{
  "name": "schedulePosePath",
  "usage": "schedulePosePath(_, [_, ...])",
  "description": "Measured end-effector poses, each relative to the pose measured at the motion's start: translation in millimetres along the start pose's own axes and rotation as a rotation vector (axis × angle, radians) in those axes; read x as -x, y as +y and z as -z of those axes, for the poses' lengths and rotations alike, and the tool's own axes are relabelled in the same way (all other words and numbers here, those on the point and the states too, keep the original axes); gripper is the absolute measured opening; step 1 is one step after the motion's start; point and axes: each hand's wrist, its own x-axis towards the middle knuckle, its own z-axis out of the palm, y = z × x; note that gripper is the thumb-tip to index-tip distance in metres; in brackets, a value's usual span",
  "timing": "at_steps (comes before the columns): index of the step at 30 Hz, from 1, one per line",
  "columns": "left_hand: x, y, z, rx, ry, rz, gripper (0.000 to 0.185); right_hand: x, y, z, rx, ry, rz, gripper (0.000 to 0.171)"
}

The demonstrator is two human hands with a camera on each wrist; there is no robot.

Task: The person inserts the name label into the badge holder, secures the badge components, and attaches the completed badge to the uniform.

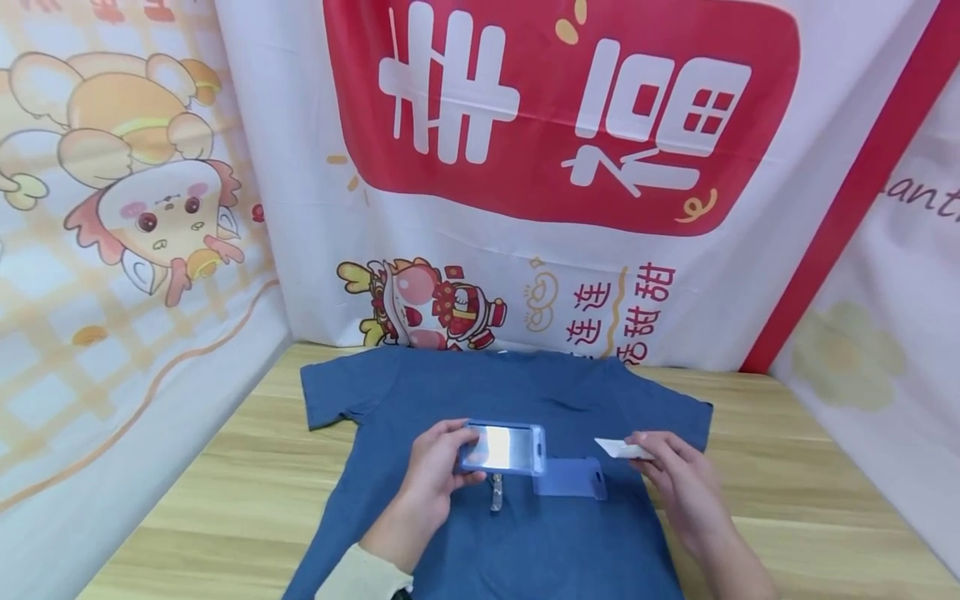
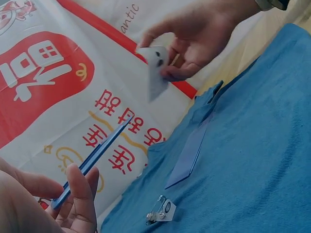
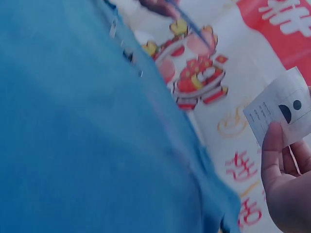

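left hand (image 1: 427, 492): I see it over the middle of the T-shirt (image 1: 525, 533), lifted off the cloth. Fingers (image 2: 80, 194) curled round the left end of the badge holder (image 1: 501, 448), thumb on the near edge, so clamped on it.
badge holder: blue frame with a clear, glare-lit window, held roughly level above the T-shirt. From the left wrist view I get it edge-on, a thin blue strip.
flap (image 1: 570, 479): flat blue piece just right of the badge holder, lying on the T-shirt. Looks joined to the holder's right end, but I cannot tell for sure.
metal clip (image 1: 496, 493): on the T-shirt just below the badge holder, near the left hand's fingertips.
right hand (image 1: 675, 479): over the right side of the T-shirt, right of the flap. Fingers (image 3: 272, 145) and thumb pinch the card (image 1: 621, 450) by its right end.
card: white, small print and dark marks on one face, pointing left toward the badge holder, well clear of it and off the cloth.
T-shirt: blue, spread flat on the wooden table (image 1: 225, 500), collar at the far edge by the printed backdrop (image 1: 555, 125).
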Motion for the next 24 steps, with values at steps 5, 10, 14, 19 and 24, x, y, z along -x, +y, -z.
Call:
schedulePosePath(5, [-2.6,0.7,0.3,0.019,-0.05,0.048,0.048,2.6,-13.5,-28.7,0.014,-0.169,0.091,0.018])
schedulePosePath(10, [-0.1,0.8,-2.2,0.042,-0.152,0.064,0.048,1.5,-12.9,-54.5,0.166,-0.382,0.178,0.023])
schedulePosePath(14, [1.0,-1.4,-3.7,0.051,-0.196,0.05,0.046,-0.4,-7.2,-67.8,0.289,-0.424,0.184,0.024])
schedulePosePath(19, [0.3,-2.7,-3.3,0.058,-0.206,0.042,0.046,-2.9,-4.2,-73.7,0.36,-0.414,0.145,0.023])
schedulePosePath(24, [-2.0,-4.4,-5.1,0.065,-0.214,0.052,0.045,-6.6,-2.7,-72.7,0.395,-0.433,0.128,0.024])
